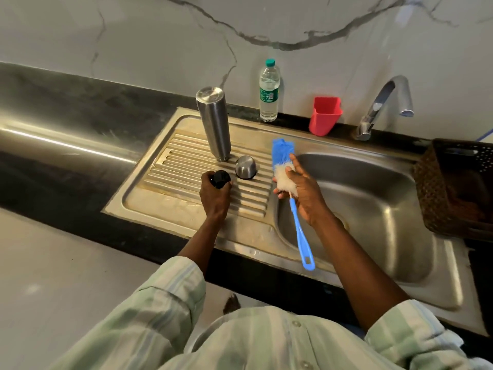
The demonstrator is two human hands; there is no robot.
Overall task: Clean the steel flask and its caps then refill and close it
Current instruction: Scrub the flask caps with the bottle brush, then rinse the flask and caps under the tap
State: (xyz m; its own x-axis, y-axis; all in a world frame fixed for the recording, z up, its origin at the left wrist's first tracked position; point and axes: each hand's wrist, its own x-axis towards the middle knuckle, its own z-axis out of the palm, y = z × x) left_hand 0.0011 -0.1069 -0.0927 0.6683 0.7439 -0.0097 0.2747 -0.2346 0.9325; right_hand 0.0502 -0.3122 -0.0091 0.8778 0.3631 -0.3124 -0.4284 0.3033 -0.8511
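The steel flask (214, 124) stands upside down on the ribbed drainboard (186, 169) of the sink. Just in front of it a steel cup cap (245, 167) sits mouth down. My left hand (214, 194) grips the black inner cap (221, 179) over the drainboard. My right hand (298, 188) holds a blue bottle brush (282, 161) by its white bristles, with the blue handle pointing down toward me over the basin edge.
A sink basin (373, 209) lies to the right, with a tap (384, 105) behind it. A plastic water bottle (269, 92) and a red holder (325, 116) stand at the back wall. A dark woven basket (458, 185) sits at the far right.
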